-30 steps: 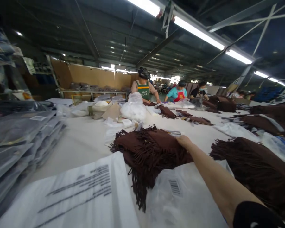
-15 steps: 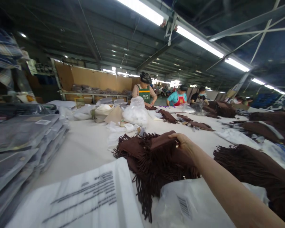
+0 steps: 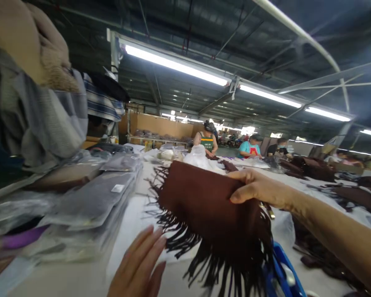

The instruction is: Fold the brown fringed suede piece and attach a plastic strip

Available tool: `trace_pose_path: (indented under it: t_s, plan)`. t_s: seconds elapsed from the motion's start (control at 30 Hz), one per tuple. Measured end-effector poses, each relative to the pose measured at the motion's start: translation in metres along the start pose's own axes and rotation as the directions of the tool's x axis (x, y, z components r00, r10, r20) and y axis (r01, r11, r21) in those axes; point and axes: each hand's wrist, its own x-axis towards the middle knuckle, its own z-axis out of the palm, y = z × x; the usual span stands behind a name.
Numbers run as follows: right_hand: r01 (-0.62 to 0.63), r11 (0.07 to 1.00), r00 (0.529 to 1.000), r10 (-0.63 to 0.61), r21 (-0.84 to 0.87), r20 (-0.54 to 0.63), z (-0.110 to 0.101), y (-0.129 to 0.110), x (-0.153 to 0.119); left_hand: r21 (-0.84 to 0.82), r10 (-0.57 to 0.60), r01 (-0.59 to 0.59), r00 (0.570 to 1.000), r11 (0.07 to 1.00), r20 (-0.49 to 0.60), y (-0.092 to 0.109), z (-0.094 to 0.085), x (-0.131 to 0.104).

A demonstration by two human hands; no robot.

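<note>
Counter (image 3: 64, 280) spans the lower view. Stack of plastic-bagged goods (image 3: 89, 198) on it, left side. Brown fringed cloth (image 3: 200, 202) held up above counter, center, fringe hanging down. Right hand (image 3: 259, 189) grasping its upper right edge, thumb on near face. Left hand (image 3: 142, 264) released, fingers extended, empty, near the left fringe; contact unclear. Blue object (image 3: 286, 268) below right hand, partly hidden by fringe. Person in green apron (image 3: 207, 142) across counter, small.
</note>
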Motion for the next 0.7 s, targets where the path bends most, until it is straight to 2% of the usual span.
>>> trace_pose_path:
  t_s: [0.07, 0.1, 0.13, 0.17, 0.23, 0.27, 0.3, 0.33, 0.37, 0.4, 0.5, 0.63, 0.7]
  plan:
    - [0.006, 1.0, 0.982, -0.002, -0.019, 0.189, 0.037, 0.01, -0.024, -0.09, 0.02, -0.015, 0.998, 0.996, 0.052, -0.003, -0.03, 0.024]
    - [0.003, 1.0, 0.962, 0.005, -0.03, 0.272, 0.055, 0.017, -0.035, -0.134, 0.03, -0.003, 0.979, 0.991, 0.203, -0.002, -0.044, 0.032]
    - [0.007, 0.998, 0.94, 0.015, -0.064, 0.341, 0.072, 0.026, -0.046, -0.187, 0.026, 0.05, 0.923, 0.981, 0.384, 0.0, -0.056, 0.035]
    - [0.02, 0.992, 0.919, 0.029, -0.121, 0.392, 0.088, 0.033, -0.058, -0.224, 0.009, 0.138, 0.833, 0.965, 0.553, 0.003, -0.066, 0.032]
    - [0.088, 0.951, 0.898, 0.052, -0.295, 0.436, 0.112, 0.046, -0.081, -0.227, -0.008, 0.359, 0.549, 0.906, 0.836, 0.015, -0.081, 0.014]
    - [0.135, 0.914, 0.894, 0.054, -0.383, 0.444, 0.12, 0.05, -0.093, -0.195, -0.001, 0.45, 0.399, 0.871, 0.917, 0.022, -0.087, 0.0]
    - [0.184, 0.87, 0.896, 0.043, -0.457, 0.442, 0.125, 0.053, -0.103, -0.154, 0.014, 0.509, 0.268, 0.847, 0.963, 0.029, -0.091, -0.015]
    - [0.223, 0.827, 0.9, 0.03, -0.516, 0.435, 0.128, 0.055, -0.113, -0.116, 0.027, 0.541, 0.169, 0.833, 0.985, 0.035, -0.095, -0.03]
    - [0.248, 0.794, 0.905, 0.015, -0.555, 0.426, 0.128, 0.057, -0.122, -0.087, 0.03, 0.558, 0.111, 0.825, 0.993, 0.04, -0.098, -0.042]
    - [0.267, 0.771, 0.908, -0.001, -0.578, 0.418, 0.126, 0.058, -0.128, -0.072, 0.025, 0.57, 0.09, 0.819, 0.996, 0.043, -0.1, -0.052]
    - [0.294, 0.762, 0.905, -0.027, -0.577, 0.425, 0.11, 0.063, -0.132, -0.088, 0.007, 0.643, 0.127, 0.761, 0.992, 0.039, -0.107, -0.058]
    - [0.315, 0.766, 0.915, -0.088, -0.561, 0.394, 0.082, 0.07, -0.107, -0.124, -0.056, 0.745, 0.213, 0.656, 0.976, 0.003, -0.114, -0.022]
    - [0.34, 0.722, 0.93, -0.163, -0.602, 0.33, 0.07, 0.072, -0.089, -0.123, -0.114, 0.723, 0.27, 0.68, 0.956, -0.02, -0.115, 0.004]
